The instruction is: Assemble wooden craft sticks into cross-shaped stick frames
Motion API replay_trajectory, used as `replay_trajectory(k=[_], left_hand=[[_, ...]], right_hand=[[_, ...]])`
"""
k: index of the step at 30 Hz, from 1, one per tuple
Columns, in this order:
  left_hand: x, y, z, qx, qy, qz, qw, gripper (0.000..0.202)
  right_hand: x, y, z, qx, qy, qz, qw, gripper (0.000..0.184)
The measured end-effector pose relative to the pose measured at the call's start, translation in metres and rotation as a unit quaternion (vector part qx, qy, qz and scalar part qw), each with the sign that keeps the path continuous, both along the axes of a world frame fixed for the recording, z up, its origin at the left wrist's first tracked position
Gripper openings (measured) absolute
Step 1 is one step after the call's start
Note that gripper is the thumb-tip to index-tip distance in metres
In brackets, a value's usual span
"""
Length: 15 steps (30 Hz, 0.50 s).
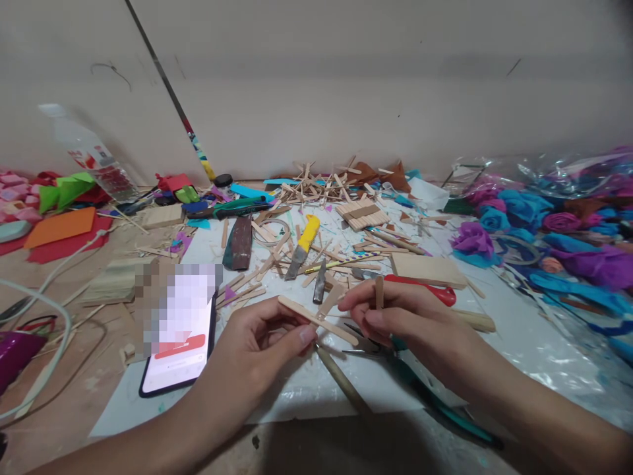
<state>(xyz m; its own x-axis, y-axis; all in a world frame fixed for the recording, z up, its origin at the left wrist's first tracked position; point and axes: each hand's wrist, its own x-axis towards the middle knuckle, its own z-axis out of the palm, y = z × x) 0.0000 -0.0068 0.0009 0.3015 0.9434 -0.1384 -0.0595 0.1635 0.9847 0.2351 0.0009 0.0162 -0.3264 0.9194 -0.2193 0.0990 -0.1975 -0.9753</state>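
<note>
Long craft stick (316,320): above the white sheet (123,409), in front of me, between my two sets of fingers.
Work done: a short angled piece (332,299) meets the long stick near its middle; whether it is bonded or only overlaps, I cannot tell.
Work left: judged from the gap, the short upright piece (379,292) is not part of this pair; many sticks lie unassembled. I judge the work to be at an early stage.
Long-stick axis: lengthwise slant, one end at upper left, the other toward me at lower right; broad face largely visible.
Angled-piece axis: across the long stick, free end up and to the right.
Left fingers (291,344): grasping the long stick, thumb in front.
Right fingers (363,292): pinching the upright piece, its long axis near vertical, apart from the long stick.
Pliers (405,373): on the sheet beneath my right fingers, jaws toward the left, teal handle toward lower right.
Round dowel (343,382): just below the long stick, slanting toward lower right.
Yellow utility knife (304,244): beyond my fingers, blade end toward me.
Stick supply: banded bundle (363,214) and loose pile (316,188), toward the wall.
Phone (180,373): left of my left fingers, partly on the counter (84,409).
</note>
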Motion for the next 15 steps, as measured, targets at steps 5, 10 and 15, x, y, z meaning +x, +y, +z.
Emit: replay_trajectory(k=[5, 10, 15], left_hand=[[0.001, -0.001, 0.001, 0.014, 0.007, -0.008, 1.000, 0.009], [0.001, -0.001, -0.001, 0.002, 0.022, -0.014, 1.000, 0.012], [0.002, 0.000, 0.000, -0.019, 0.015, -0.002, 1.000, 0.014]], right_hand=[[-0.007, -0.003, 0.003, -0.018, -0.064, 0.060, 0.996, 0.032], [-0.013, -0.003, 0.002, -0.034, -0.053, 0.062, 0.996, 0.028], [-0.010, -0.002, 0.004, -0.011, -0.046, 0.055, 0.997, 0.030]])
